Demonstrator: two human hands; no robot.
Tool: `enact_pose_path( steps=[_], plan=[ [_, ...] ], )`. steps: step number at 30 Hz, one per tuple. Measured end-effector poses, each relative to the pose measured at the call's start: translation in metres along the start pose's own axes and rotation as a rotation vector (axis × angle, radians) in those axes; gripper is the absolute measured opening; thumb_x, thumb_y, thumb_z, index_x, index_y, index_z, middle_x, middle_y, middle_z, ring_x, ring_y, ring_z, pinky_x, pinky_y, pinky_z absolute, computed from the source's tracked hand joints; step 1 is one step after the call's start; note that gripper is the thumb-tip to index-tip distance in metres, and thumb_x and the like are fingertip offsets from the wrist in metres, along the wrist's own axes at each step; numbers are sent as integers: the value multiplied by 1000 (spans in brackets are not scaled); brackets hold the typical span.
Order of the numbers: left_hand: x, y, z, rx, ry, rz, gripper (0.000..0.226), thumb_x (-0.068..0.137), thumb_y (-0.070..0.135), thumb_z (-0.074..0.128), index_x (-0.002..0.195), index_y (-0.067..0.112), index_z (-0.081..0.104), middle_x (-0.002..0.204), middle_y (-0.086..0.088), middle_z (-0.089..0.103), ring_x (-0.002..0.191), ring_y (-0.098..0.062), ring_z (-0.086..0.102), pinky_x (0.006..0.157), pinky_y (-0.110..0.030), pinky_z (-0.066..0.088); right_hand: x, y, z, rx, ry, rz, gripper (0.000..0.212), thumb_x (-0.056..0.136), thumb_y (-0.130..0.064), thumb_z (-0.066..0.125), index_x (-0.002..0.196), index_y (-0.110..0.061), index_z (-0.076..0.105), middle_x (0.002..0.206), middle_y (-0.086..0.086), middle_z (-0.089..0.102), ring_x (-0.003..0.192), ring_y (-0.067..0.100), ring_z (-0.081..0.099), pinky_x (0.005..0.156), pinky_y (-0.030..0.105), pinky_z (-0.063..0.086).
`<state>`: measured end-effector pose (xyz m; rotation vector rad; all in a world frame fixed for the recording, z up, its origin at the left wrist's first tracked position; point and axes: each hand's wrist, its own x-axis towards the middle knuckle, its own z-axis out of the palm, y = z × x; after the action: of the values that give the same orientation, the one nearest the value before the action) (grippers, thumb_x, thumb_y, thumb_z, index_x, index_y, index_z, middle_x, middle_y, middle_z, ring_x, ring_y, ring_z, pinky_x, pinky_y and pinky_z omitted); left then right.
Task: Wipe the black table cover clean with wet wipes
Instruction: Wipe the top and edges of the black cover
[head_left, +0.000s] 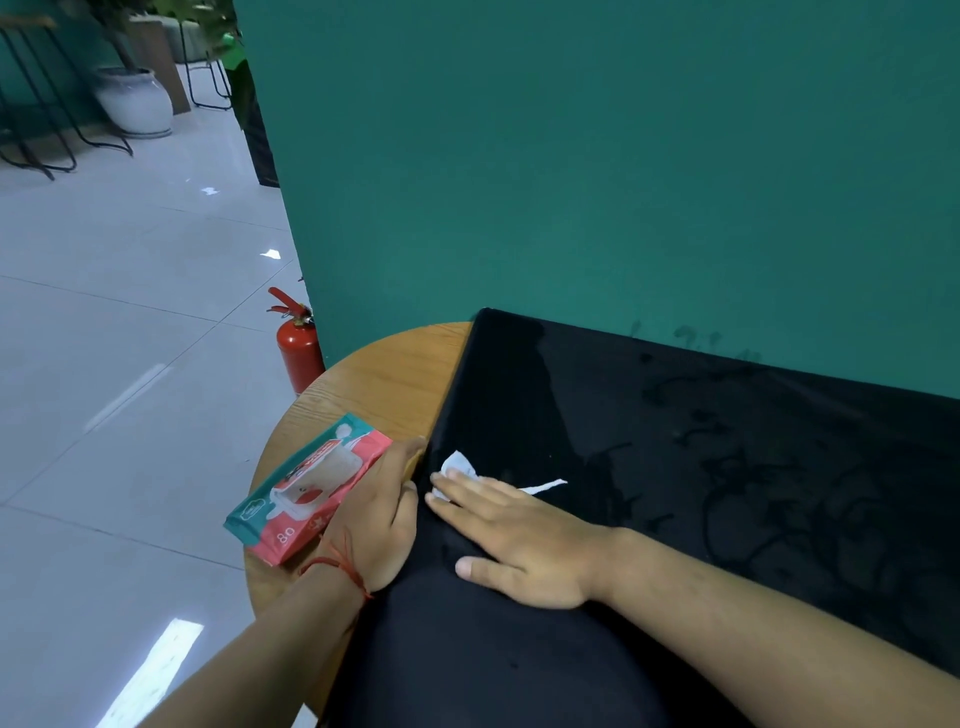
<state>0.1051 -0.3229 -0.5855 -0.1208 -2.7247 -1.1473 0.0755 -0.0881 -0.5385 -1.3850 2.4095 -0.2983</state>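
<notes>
Black table cover (675, 467) lies across the counter (384, 374); the flat right hand (519, 535) presses a wet wipe (460, 464) at its left edge, the open left hand (376, 519) beside the wipes pack (306, 488) likely steadying it.

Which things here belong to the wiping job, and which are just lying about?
Job: black fabric table cover; crumpled white wet wipe under the right hand; red-and-teal plastic wipes pack by the left hand.
Lying about: red fire extinguisher; white ceramic plant pot.
</notes>
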Motion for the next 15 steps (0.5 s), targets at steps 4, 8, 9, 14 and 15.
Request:
enact_pose_path(
  steps=[4, 8, 9, 14, 15],
  plan=[
    [2, -2, 0, -26, -5, 15, 47, 103, 14, 42, 148, 28, 46, 140, 14, 55, 128, 0, 49, 108, -21, 38, -5, -8, 8, 59, 107, 10, 65, 113, -39, 42, 170, -25, 14, 178, -9, 5, 161, 2, -5, 132, 29, 1],
    [-1, -3, 0, -33, 21, 57, 37, 106, 32, 36, 133, 26, 61, 132, 13, 60, 126, -2, 52, 111, -33, 43, -5, -14, 11, 290, 523, 79, 45, 105, -10, 57, 147, -25, 56, 159, -16, 44, 149, 4, 40, 120, 28, 38],
    [0, -2, -2, -22, 13, 57, 37, 107, 38, 34, 128, 28, 64, 129, 14, 61, 125, -2, 52, 110, -34, 43, -7, -15, 11, 337, 631, 105, 43, 102, -4, 60, 140, -23, 61, 150, -15, 51, 142, 5, 48, 113, 25, 44],
    [22, 27, 3, 16, -73, -104, 46, 98, 70, 41, 112, 37, 69, 116, 18, 62, 116, -7, 54, 106, -39, 45, -14, -8, 9, 424, 899, 275, 41, 90, 5, 67, 120, -23, 69, 123, -14, 60, 117, 12, 62, 93, 19, 52],
    [27, 35, 7, 46, -89, -144, 45, 95, 70, 48, 115, 36, 70, 121, 15, 61, 120, -10, 54, 108, -40, 44, -14, -6, 10, 430, 897, 315, 40, 91, 2, 69, 121, -24, 68, 123, -17, 59, 118, 11, 61, 93, 19, 52]
  ],
)
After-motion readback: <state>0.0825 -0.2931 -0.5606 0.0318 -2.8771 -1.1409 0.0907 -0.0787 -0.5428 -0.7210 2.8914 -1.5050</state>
